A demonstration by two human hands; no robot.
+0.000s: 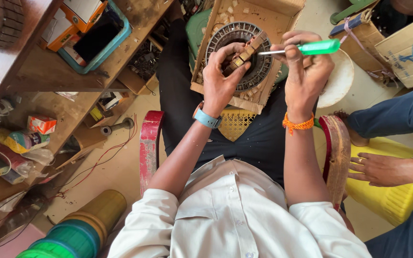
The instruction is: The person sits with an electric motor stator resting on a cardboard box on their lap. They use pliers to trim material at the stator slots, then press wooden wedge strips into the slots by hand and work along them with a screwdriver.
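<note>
Stator [239,55] lies in a cardboard box [264,14] on the person's lap. Left hand [222,76] is clamped on a wooden block [245,52] against it. Right hand [307,71] grips a green screwdriver [311,48].

White shirt [235,215], blue watch [206,118], orange wristband [298,125]

Daylight falls on a pale floor [120,167] strewn with red wire [102,157], where cluttered wooden shelves [48,76] line the left side, stacked yellow and green drums [80,227] stand at the lower left, a red-framed chair [150,143] sits in the middle, and a yellow plastic stool [388,191] stands at the right.
</note>
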